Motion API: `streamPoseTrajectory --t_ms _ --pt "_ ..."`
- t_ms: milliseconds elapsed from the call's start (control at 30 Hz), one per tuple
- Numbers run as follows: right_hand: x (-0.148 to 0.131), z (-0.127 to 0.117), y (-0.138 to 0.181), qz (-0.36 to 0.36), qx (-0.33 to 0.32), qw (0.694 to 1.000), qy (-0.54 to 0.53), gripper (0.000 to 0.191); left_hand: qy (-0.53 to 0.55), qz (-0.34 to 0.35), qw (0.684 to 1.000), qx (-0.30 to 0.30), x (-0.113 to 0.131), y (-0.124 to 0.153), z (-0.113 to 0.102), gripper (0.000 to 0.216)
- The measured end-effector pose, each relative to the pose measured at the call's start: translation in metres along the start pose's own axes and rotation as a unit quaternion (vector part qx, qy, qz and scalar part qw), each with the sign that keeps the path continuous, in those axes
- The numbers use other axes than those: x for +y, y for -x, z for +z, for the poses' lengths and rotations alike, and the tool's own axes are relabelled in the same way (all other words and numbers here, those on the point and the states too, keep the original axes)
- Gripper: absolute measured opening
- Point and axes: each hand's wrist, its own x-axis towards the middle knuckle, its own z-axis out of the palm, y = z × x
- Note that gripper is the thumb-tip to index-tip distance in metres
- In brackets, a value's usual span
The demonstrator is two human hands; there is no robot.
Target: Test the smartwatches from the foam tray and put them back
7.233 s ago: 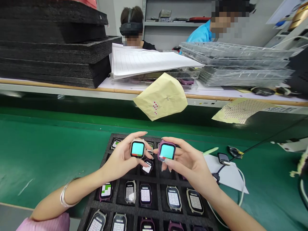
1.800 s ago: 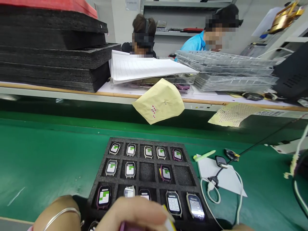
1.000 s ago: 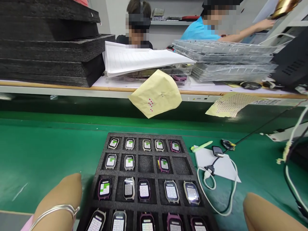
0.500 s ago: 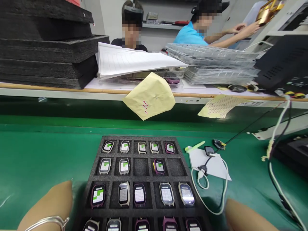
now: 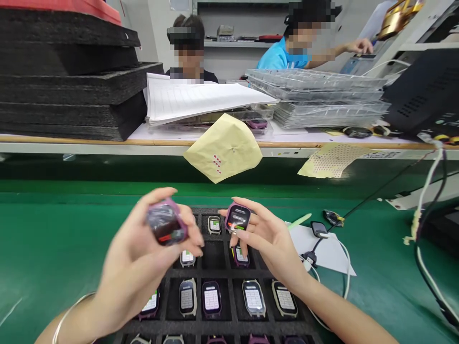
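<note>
At lower centre of the frame, a blurred purple watch body (image 5: pixel 166 229) with a glossy dark screen is gripped by the left hand (image 5: pixel 143 260), and a second rounded-square purple watch body (image 5: pixel 237 218) is pinched by the right hand (image 5: pixel 267 239). Both are held above a black foam tray (image 5: pixel 233 321) whose square pockets hold more lit watch bodies on the green mat (image 5: pixel 53 239).

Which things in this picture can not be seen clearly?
- Watch in left hand: motion blur, screen unreadable.
- Text on watch in right hand: too small.
- Tray: upper cells behind both hands, front rows cut by bottom edge.
</note>
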Motion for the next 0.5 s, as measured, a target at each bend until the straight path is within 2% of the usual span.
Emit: streamPoseTrajectory --t_ms 67,167,300,400,500 --pt "-0.004 -0.003 0.002 -0.011 0.003 1.0 0.007 0.047 0.005 -0.06 0.998 -0.018 -0.009 -0.016 0.005 0.049" --pt "-0.006 -0.006 0.002 -0.018 0.007 1.0 0.017 0.046 0.0 -0.135 0.99 -0.051 -0.029 -0.026 0.005 0.041" --pt "-0.001 -0.008 -0.001 -0.031 0.03 0.998 0.046 0.036 0.001 -0.145 0.986 -0.078 -0.045 -0.027 -0.001 0.047" --pt "0.002 -0.007 -0.004 -0.036 0.056 0.995 0.069 0.027 0.022 -0.139 0.984 -0.106 -0.048 -0.027 -0.005 0.056" --pt "0.003 -0.006 -0.005 -0.029 0.066 0.994 0.08 0.022 0.048 -0.139 0.981 -0.126 -0.05 -0.027 -0.006 0.053"
